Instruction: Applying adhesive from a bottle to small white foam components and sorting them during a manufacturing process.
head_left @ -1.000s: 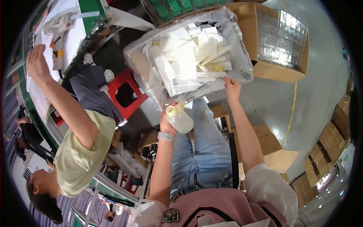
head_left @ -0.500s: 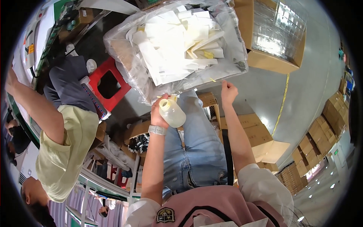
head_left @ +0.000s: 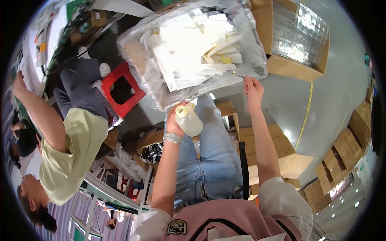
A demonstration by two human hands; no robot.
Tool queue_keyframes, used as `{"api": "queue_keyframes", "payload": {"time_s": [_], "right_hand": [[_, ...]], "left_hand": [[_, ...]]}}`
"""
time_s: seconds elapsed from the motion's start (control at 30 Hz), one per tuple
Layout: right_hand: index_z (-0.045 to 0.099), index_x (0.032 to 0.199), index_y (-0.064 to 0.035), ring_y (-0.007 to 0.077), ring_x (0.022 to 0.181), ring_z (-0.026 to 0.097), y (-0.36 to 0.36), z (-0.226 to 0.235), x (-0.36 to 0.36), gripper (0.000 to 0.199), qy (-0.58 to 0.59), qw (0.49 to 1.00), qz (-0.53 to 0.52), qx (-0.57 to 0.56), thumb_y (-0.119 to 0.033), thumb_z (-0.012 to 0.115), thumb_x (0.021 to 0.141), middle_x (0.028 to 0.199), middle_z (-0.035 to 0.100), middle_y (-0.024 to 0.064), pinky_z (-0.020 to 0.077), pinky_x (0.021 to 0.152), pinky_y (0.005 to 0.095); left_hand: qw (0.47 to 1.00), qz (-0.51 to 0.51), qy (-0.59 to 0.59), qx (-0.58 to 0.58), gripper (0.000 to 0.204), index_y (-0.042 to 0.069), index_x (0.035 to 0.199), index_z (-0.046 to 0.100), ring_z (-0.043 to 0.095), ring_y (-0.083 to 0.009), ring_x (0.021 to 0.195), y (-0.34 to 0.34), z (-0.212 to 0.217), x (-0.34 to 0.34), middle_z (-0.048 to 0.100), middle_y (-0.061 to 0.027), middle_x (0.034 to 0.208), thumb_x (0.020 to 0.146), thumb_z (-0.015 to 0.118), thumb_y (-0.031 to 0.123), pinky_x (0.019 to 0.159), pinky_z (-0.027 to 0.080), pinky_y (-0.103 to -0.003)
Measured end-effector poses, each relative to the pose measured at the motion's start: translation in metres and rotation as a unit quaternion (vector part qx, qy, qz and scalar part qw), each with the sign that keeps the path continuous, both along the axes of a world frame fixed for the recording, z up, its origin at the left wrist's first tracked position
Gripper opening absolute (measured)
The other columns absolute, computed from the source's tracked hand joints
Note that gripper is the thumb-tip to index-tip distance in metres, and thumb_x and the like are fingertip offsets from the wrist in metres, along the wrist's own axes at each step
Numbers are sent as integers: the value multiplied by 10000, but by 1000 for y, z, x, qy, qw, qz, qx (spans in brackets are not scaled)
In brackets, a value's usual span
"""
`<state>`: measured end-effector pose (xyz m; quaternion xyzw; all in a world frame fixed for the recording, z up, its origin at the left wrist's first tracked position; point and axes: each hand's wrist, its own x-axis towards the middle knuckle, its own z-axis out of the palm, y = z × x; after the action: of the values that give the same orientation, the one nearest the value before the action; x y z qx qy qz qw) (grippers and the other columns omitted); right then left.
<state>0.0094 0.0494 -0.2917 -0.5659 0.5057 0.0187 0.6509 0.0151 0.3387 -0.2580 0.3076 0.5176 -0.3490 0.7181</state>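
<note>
My left hand (head_left: 173, 120), with a pale watch band on its wrist, is wrapped round a translucent plastic bottle (head_left: 191, 123) with an open yellowish neck. The bottle tilts over my lap, just short of a box lined with clear plastic (head_left: 140, 76). White and pale yellow flat pieces (head_left: 185, 44) lie heaped inside that box. My right hand (head_left: 254, 93) is closed in a pinch at the box's near right edge. From its fingertips a thin dark stick (head_left: 239, 75) points left, with a small yellow bit at its end; its exact kind is too small to tell.
A red stool (head_left: 136, 94) stands left of the lined box, beside a seated person in a light yellow top (head_left: 76, 148). At the upper right is a carton (head_left: 295, 66) holding clear plastic packs. More cardboard boxes (head_left: 269, 140) sit right of my legs.
The whole view has shifted slightly. My right hand has turned and risen a little toward the box, bringing the thin stick over its edge. The bottle stays in my left hand.
</note>
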Motion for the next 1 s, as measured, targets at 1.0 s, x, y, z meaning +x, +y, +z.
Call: {"api": "queue_keyframes", "payload": {"time_s": [1.0], "right_hand": [[628, 842, -17, 67, 486, 468, 149, -105, 70, 137, 46, 952, 190, 236, -152, 609, 851, 656, 556, 0, 358, 454, 212]], "left_hand": [[986, -124, -65, 89, 275, 13, 967, 670, 606, -115, 659, 31, -112, 51, 655, -39, 806, 864, 643, 266, 586, 497, -246]]}}
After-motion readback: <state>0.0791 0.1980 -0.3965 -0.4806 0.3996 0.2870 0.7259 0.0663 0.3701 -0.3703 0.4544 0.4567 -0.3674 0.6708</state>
